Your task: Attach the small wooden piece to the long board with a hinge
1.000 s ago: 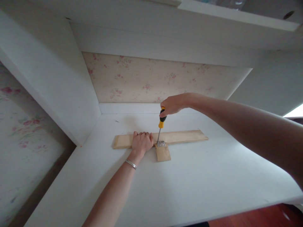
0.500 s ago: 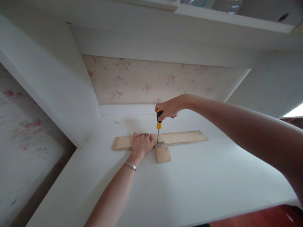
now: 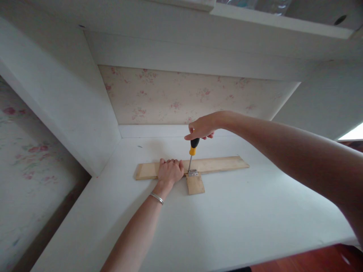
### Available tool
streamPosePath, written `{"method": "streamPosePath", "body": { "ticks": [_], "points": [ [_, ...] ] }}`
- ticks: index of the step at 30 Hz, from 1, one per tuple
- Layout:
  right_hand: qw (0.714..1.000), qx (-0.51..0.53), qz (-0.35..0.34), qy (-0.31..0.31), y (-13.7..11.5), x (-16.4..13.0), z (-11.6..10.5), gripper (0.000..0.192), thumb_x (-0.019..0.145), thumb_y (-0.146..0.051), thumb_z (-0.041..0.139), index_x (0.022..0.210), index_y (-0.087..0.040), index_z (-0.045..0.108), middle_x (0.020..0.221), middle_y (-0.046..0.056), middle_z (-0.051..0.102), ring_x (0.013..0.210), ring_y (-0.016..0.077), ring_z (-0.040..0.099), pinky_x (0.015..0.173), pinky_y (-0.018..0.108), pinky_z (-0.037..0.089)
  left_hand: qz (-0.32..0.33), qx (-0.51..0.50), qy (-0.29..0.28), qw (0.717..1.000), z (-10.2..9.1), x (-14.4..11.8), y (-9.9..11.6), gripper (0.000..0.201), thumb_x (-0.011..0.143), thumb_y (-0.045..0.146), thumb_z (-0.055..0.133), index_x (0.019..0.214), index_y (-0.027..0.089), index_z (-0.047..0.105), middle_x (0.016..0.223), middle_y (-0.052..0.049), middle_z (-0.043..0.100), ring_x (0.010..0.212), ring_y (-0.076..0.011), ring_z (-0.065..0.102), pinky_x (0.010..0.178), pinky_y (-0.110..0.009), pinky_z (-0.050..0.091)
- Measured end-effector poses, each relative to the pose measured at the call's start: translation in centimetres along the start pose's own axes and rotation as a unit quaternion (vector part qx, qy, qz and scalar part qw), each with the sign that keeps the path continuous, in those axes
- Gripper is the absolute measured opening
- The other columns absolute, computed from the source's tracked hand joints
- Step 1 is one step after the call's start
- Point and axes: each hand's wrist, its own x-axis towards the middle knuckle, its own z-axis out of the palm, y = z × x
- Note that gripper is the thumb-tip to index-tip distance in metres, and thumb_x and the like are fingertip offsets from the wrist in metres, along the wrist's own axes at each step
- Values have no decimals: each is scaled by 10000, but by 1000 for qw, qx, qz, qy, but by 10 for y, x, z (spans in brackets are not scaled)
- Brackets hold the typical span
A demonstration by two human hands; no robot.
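My right hand is closed around the top of a yellow and black screwdriver, with the thumb stretched out to the left. The screwdriver leans slightly, its tip at the left part of a small metal hinge. That hinge lies where a long wooden board meets a short wooden piece. Left of the hinge, my left hand presses on the long board, its fingers bent over the far edge. Any screw under the tip is too small to make out.
The wood lies on a white desktop. A white upright panel stands at the left, and a white shelf overhangs the back. Flowered wallpaper covers the wall behind. A red-brown floor shows beyond the front edge.
My right hand has shifted its grip on the screwdriver, the thumb moving out to the left, and the handle tilts a little more to the right. My left hand and the wood stay put.
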Motion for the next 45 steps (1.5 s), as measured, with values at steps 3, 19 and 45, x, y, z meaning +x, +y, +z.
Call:
{"method": "streamPosePath", "body": {
  "ticks": [3, 19, 45],
  "points": [
    [999, 9, -31, -4, 0, 1, 1, 606, 764, -606, 519, 1140, -131, 545, 654, 51, 595, 589, 176, 548, 581, 310, 371, 5, 2, 7, 1000, 2, 0, -1, 538, 941, 364, 224, 820, 123, 690, 829, -148, 692, 757, -249, 620, 869, -460, 239],
    [999, 9, -37, 17, -2, -3, 0, 565, 742, -643, 509, 1023, -161, 591, 729, 58, 628, 584, 159, 549, 568, 293, 357, 5, -1, 7, 1000, 1, 0, -1, 535, 942, 365, 225, 824, 127, 689, 843, -145, 694, 775, -244, 616, 868, -449, 250],
    [993, -70, -45, 83, 5, 8, 9, 616, 767, -685, 433, 789, -113, 661, 663, 114, 603, 613, 204, 548, 599, 338, 357, -2, -9, -1, 1000, 3, 0, 0, 545, 940, 373, 221, 829, 123, 694, 847, -158, 692, 779, -245, 615, 883, -454, 236]
  ]
}}
